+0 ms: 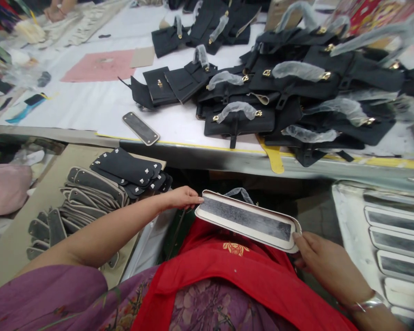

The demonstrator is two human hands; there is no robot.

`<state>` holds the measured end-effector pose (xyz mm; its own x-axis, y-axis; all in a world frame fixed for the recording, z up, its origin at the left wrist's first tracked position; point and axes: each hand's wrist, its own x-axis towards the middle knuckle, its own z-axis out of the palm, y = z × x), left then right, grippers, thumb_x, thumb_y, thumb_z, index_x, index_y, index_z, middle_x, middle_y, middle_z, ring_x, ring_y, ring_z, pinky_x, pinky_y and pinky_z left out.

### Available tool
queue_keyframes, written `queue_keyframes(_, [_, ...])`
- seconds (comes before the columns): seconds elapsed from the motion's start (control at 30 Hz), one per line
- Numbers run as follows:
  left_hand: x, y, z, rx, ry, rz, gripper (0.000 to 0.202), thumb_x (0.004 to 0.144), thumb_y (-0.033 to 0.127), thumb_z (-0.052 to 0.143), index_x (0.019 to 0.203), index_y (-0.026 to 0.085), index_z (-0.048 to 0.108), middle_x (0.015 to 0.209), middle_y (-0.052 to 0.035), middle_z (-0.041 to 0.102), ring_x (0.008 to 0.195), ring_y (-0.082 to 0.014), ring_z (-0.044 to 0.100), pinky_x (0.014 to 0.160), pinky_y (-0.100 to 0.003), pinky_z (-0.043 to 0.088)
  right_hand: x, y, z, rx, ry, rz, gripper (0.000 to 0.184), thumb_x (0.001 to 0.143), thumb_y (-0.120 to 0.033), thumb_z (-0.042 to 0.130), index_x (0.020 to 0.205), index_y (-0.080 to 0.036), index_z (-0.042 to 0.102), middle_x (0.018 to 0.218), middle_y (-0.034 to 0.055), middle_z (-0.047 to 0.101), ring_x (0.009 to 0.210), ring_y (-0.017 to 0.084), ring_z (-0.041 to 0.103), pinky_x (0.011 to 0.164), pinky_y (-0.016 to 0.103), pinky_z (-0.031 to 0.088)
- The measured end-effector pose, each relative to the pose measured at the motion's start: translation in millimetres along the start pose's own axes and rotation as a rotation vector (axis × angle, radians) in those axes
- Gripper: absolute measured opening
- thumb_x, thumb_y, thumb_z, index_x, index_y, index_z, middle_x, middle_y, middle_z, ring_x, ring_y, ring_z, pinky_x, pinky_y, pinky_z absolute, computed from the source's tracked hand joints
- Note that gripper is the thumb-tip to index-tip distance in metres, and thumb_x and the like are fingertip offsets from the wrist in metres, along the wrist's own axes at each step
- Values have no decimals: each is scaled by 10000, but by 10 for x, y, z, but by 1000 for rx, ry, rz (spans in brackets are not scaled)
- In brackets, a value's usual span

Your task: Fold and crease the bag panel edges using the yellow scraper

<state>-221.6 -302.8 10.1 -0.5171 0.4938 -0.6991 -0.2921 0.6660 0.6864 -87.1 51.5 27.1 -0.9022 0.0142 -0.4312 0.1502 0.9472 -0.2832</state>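
Note:
A long oval bag base panel [248,219], cream at the rim and dark grey in the middle, lies over my lap above a red cloth [234,271]. My right hand [322,259] grips its right end, fingers curled under and thumb on the rim. At the panel's left end my left hand [181,198] touches the rim with its fingertips, fingers closed together. A clear-wrapped bag handle [239,193] shows just behind the panel.
A stack of black studded base pieces [124,172] and grey-edged panels [86,193] lies on cardboard at my left. Glued panels [393,243] line a white board at right. On the table, black handbags [296,87], one loose panel [140,128]. Another person's hands [55,11] far left.

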Motion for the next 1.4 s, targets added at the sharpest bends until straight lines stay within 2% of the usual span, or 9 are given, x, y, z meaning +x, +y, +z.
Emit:
queue_keyframes(0.3, [-36,51,91,451,170,38,514,743,629,431,526,166,475,446,26,401,439,-101,369,441,-221,238,-211,-104,-132,396,-142,181,438,881,-514,344,677,-169,521,574,32,636,504,132,603,485,202,404])
queue_keyframes(0.47, [-192,416,643,884,417,362,352,855,444,384,749,182,593,751,-45,605,685,-180,551,596,-267,376,-243,-144,-108,206,-44,144,397,885,-458,385,658,-166,528,594,43,639,601,142,617,551,202,384])
queue_keyframes(0.53, [-143,582,944,902,392,634,304,866,406,403,978,199,596,1007,-70,616,884,-194,573,731,-273,423,-214,-175,-114,120,-10,138,404,894,-439,371,645,-165,533,610,51,638,602,140,610,546,205,366])
queue_keyframes(0.63, [38,748,1300,963,267,900,466,838,383,483,1272,223,429,1361,-89,415,1107,-225,506,847,-295,429,-168,-198,-136,18,11,111,401,912,-372,338,644,-160,549,603,52,627,577,131,590,542,209,345])
queue_keyframes(0.77, [235,809,1500,1105,144,885,519,797,356,542,1282,220,420,1418,-102,338,916,-240,598,716,-328,476,-149,-187,-156,-66,6,78,376,914,-292,314,683,-152,576,663,55,641,588,122,583,556,210,337])
queue_keyframes(1.07, [239,858,1479,1194,168,874,474,810,382,526,1241,197,459,1375,-120,394,815,-211,618,653,-307,484,-149,-277,-42,-284,95,179,343,909,-320,316,798,-140,586,724,121,654,675,229,628,561,270,355])
queue_keyframes(1.17, [245,872,1474,1193,171,879,485,797,399,543,1232,199,462,1374,-108,398,808,-213,623,641,-305,492,-137,-185,-78,23,28,128,364,916,-364,313,741,-145,545,684,107,641,613,200,623,569,271,398])
queue_keyframes(1.27, [263,863,1466,1162,158,889,495,786,411,561,1226,204,468,1375,-104,399,856,-220,623,668,-296,495,-102,33,-75,742,-219,140,428,905,-493,298,762,-153,515,644,55,627,492,138,590,507,243,441])
queue_keyframes(1.4, [287,839,1450,1125,149,902,479,794,423,552,1214,202,481,1374,-102,404,875,-227,624,683,-305,500,-22,297,94,1381,-368,171,385,749,-520,599,753,-152,488,592,-10,605,405,74,538,399,159,416])
